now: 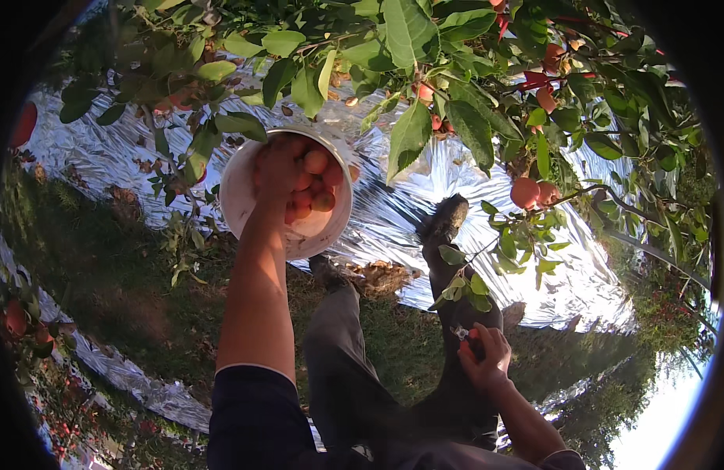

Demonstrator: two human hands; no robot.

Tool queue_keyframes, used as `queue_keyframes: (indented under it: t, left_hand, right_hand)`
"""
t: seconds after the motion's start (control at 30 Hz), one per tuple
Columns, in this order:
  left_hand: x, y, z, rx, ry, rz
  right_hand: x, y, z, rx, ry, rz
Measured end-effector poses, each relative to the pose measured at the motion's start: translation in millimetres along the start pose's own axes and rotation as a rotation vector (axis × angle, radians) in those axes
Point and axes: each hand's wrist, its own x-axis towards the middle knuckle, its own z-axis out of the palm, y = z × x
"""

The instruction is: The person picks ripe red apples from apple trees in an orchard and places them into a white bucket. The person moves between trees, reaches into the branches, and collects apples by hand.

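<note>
My left hand (278,167) reaches down into a white plastic bucket (234,202), beside a pile of red apples (315,162). Shadow and blur hide its fingers, so whether an apple is in its grasp is not visible. The bucket is partly filled, and its pale inner wall shows smudges. Near my right thigh, my right hand (492,357) is closed around small hand clippers (459,333), whose metal tip points up and left. Part of a dark and reddish handle shows between the fingers.
Leafy apple branches (406,35) overhang the bucket. A pair of apples (525,192) hangs at right, above a thin branch (638,217). Crinkled reflective film (550,282) covers the ground by my boot (449,216). Dry leaves (385,277) lie between my feet, with grass (133,276) at left.
</note>
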Motion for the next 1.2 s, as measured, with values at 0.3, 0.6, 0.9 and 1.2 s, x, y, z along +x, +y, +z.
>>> queue_keyframes:
  t: [0.3,0.6,0.9,1.2]
  left_hand:
    - [-257.8,37.0,-90.4,-0.155,-0.027,0.220]
    - [-474.1,-21.0,-200.6,-0.387,-0.223,-0.140]
    - [-467.9,-45.0,-241.4,-0.502,-0.284,-0.167]
    - [-429.8,-1.0,-240.4,-0.580,-0.022,0.000]
  right_hand:
    - [-7.6,-45.8,6.8,0.177,0.009,0.119]
    - [17.9,-200.6,-76.2,0.538,-0.041,0.056]
    - [38.3,-315.5,-184.7,0.871,0.275,-0.141]
    - [133.7,-375.0,-264.9,0.953,0.292,-0.364]
